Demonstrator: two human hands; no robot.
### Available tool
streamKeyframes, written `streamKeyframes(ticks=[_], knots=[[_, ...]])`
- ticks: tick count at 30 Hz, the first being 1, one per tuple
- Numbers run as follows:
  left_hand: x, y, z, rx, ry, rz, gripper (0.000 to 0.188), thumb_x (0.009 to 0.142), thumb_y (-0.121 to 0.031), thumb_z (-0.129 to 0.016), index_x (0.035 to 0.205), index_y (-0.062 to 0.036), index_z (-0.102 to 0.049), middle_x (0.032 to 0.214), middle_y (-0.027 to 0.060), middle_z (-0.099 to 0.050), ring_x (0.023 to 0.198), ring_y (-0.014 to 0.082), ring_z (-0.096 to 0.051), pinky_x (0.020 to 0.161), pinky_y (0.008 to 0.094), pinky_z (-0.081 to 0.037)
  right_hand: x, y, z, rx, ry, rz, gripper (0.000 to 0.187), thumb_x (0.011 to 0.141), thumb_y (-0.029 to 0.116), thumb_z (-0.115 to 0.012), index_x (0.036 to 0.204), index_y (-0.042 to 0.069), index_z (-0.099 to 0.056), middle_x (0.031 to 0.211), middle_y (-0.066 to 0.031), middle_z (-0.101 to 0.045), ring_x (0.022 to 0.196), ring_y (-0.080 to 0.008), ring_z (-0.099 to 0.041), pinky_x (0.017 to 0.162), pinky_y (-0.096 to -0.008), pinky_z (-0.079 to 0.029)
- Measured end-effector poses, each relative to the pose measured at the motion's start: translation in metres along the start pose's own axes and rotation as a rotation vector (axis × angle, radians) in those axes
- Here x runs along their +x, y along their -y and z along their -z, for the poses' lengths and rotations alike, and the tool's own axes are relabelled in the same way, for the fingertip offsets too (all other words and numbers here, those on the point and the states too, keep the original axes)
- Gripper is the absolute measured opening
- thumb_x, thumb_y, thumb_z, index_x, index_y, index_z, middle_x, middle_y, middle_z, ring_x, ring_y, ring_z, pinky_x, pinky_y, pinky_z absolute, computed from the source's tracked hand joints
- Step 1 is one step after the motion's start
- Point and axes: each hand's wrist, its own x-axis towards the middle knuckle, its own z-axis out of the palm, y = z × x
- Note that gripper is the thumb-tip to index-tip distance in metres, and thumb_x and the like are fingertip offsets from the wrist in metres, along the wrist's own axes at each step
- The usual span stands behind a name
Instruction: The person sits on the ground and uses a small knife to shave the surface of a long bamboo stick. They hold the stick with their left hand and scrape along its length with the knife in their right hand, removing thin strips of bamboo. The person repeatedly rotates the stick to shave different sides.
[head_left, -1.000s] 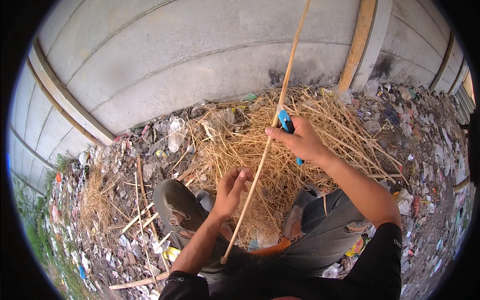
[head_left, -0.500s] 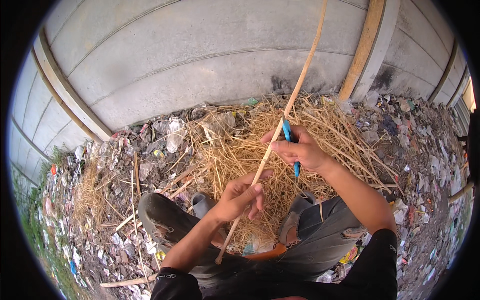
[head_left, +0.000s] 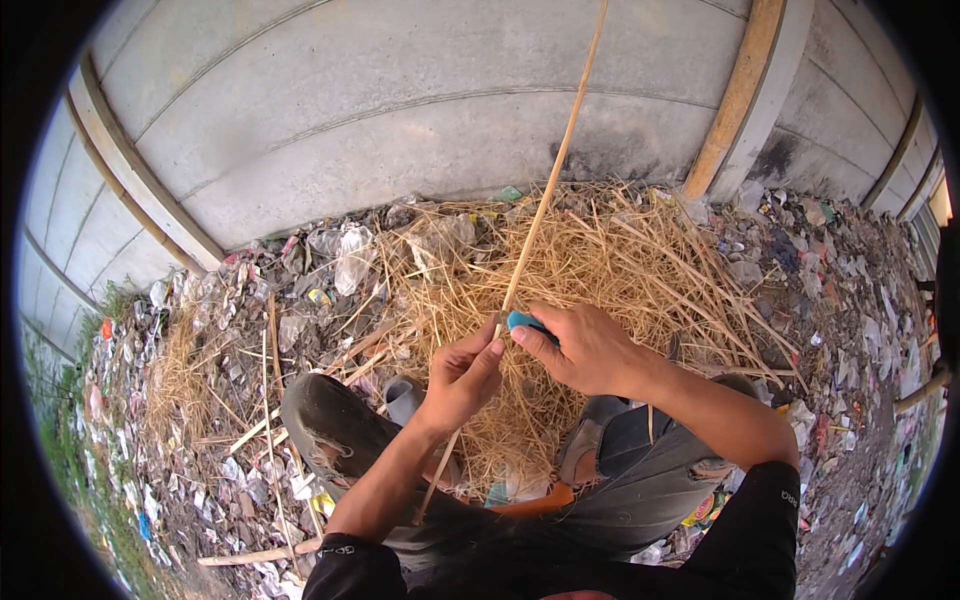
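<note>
A long, thin bamboo strip (head_left: 546,200) slants from the top of the view down between my knees, its upper part standing out in front of the wall. My left hand (head_left: 465,375) is closed round its lower part, thumb pressed along the top. Just beyond it, my right hand (head_left: 585,348) grips a blue-handled knife (head_left: 521,321) against the strip. The blade is too small and too covered to make out. Both hands nearly touch. Beneath them lies a heap of straw-like bamboo shavings (head_left: 620,260).
A grey concrete wall (head_left: 400,130) with a leaning wooden post (head_left: 735,95) rises in front. Plastic litter (head_left: 352,258) covers the ground. Loose bamboo sticks (head_left: 272,400) lie left of my bent knees (head_left: 325,410). Green plants (head_left: 60,430) grow at the far left.
My right hand has drawn back toward my left hand and turned the knife, bringing it against the strip. The strip's top has swung left, and my left hand has closed tighter and moved up slightly.
</note>
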Motion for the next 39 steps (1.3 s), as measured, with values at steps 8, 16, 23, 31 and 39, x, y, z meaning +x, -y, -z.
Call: streamKeyframes(ticks=[8, 16, 23, 31, 39], knots=[[-0.002, -0.006, 0.006, 0.037, -0.032, 0.019, 0.022, 0.106, -0.011, -0.057, 0.126, -0.0022, -0.063, 0.068, -0.0091, -0.044, 0.054, -0.0001, -0.035, 0.048, 0.0213, -0.026, 0.012, -0.017, -0.016, -0.190, -0.103, 0.099, 0.050, 0.105, 0.051, -0.049, 0.085, 0.006, -0.060, 0.049, -0.0112, -0.053, 0.042, -0.0302, -0.056, 0.044, -0.0433, -0.043], [-0.100, 0.017, 0.011, 0.142, 0.084, 0.178, 0.042, 0.105, -0.009, -0.058, 0.145, 0.0034, -0.053, 0.069, -0.0072, -0.050, 0.058, 0.0003, -0.041, 0.053, 0.0190, -0.032, 0.025, -0.145, 0.124, -0.072, -0.691, -0.409, 0.065, 0.108, 0.054, -0.038, 0.095, -0.001, -0.068, 0.057, -0.0113, -0.052, 0.052, -0.0247, -0.053, 0.055, -0.0437, -0.043], [-0.066, 0.011, 0.002, -0.016, 0.025, 0.091, 0.047, 0.107, -0.013, -0.054, 0.150, 0.0026, -0.045, 0.061, -0.0074, -0.042, 0.048, 0.0018, -0.034, 0.045, 0.0227, -0.026, -0.006, -0.056, 0.067, -0.019, -0.277, -0.163, 0.067, 0.107, 0.057, -0.040, 0.079, 0.000, -0.063, 0.051, -0.0082, -0.048, 0.045, -0.0273, -0.049, 0.047, -0.0427, -0.039], [-0.039, -0.003, -0.026, -0.009, -0.072, 0.108, 0.024, 0.106, -0.013, -0.056, 0.129, -0.0038, -0.057, 0.062, -0.0092, -0.040, 0.048, 0.0017, -0.032, 0.045, 0.0229, -0.024, -0.032, 0.006, -0.001, -0.076, -0.024, 0.023, 0.057, 0.103, 0.051, -0.051, 0.074, 0.004, -0.064, 0.049, -0.0142, -0.056, 0.045, -0.0339, -0.059, 0.047, -0.0465, -0.047], [-0.044, -0.003, -0.015, -0.039, -0.106, 0.124, 0.039, 0.106, -0.011, -0.055, 0.144, -0.0029, -0.053, 0.067, -0.0089, -0.044, 0.050, 0.0015, -0.036, 0.046, 0.0222, -0.028, -0.009, -0.020, -0.019, -0.175, -0.088, 0.036, 0.066, 0.103, 0.059, -0.046, 0.073, 0.003, -0.063, 0.046, -0.0112, -0.053, 0.041, -0.0301, -0.055, 0.044, -0.0449, -0.045]])
